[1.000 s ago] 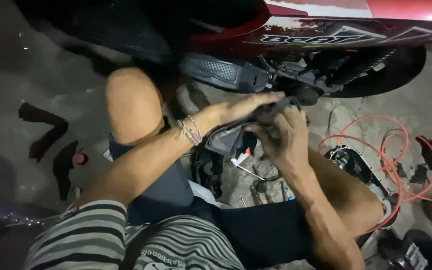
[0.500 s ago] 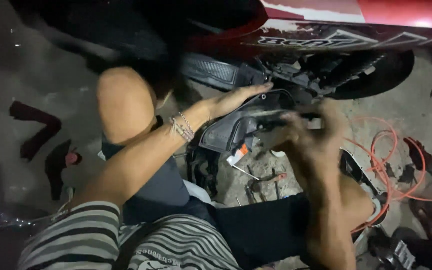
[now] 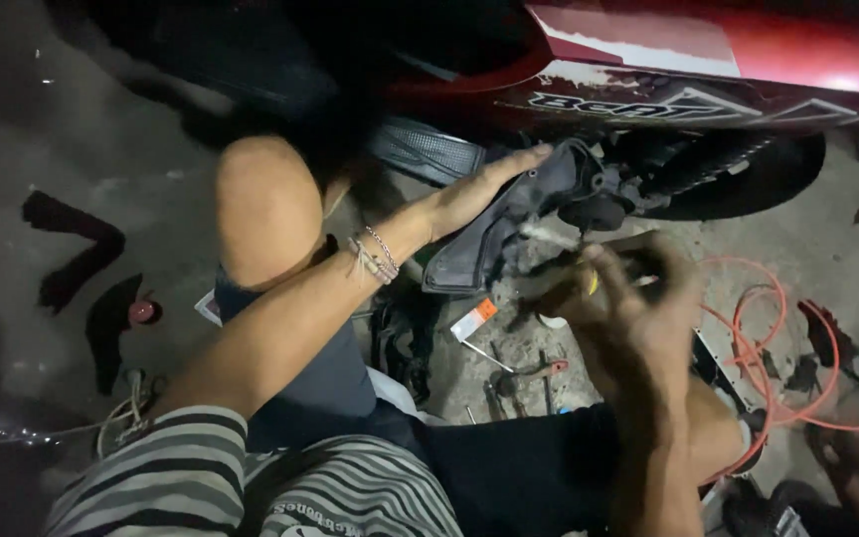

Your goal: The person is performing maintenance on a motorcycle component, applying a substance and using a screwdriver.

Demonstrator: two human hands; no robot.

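Right now my left hand (image 3: 479,194) lies flat and open against a dark plastic cover (image 3: 494,244) that hangs by the side of the red scooter (image 3: 708,70). The fingers are stretched out along its top edge, pressing on it, not gripping it. The cover is tilted and sticks out from the bike, so I think it is partly loose but not off.

My right hand (image 3: 628,308) is a little lower and to the side, apart from the left one. It is blurry. It seems curled around something small with a bit of yellow (image 3: 594,283) on it, maybe a tool, but I cannot tell what it is or how tightly I hold it.

Under the cover the dark inside parts (image 3: 599,199) of the scooter show, so some opening up looks done. The cover has not been put down anywhere, so I think there is more to do.

On the ground between my legs lie a few small tools (image 3: 524,373) and a little white and orange box (image 3: 474,318). An orange cable (image 3: 777,328) loops by my right knee. My left knee (image 3: 265,204) is bent up, and a small red cap (image 3: 141,311) sits further left on the floor.
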